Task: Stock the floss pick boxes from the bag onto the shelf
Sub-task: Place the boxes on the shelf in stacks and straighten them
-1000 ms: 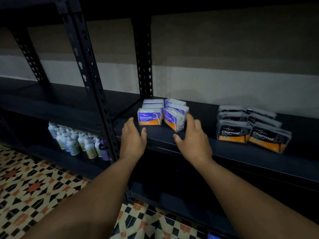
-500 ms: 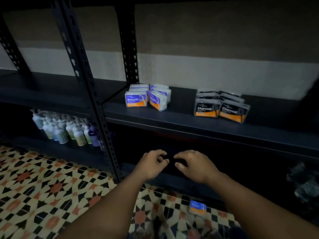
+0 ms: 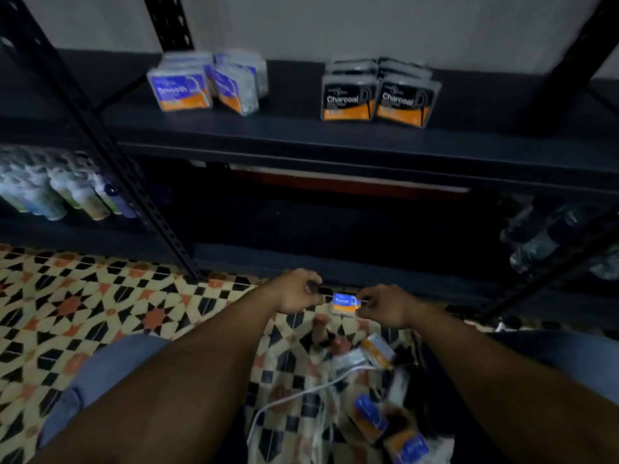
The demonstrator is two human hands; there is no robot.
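We look down at both hands, low over the tiled floor (image 3: 100,296) in front of the rack. The right hand (image 3: 385,304) has its fingers and thumb curled onto the right edge of a blue and orange Round box (image 3: 345,303), pinching it; the picture is blurred, so we cannot tell how firm the grip is. The left hand (image 3: 298,291) sits just left of that box and apart from it, fingers curled, and we cannot tell whether it holds anything. The Round box is near the foot of the rack, between the 2 hands.

Nearer to us, a clear bag (image 3: 338,426) lies on the floor with more boxes (image 3: 371,420) inside, tumbled at different angles.

On the shelf (image 3: 301,135) above, Smooth boxes (image 3: 181,92) stand at the left in 2 rows, the front right one turned askew. Charcoal boxes (image 3: 348,98) stand well apart to the right, also in 2 rows. On the lower left level are bottles (image 3: 50,195). Blue-clad knees (image 3: 100,380) show at either side.
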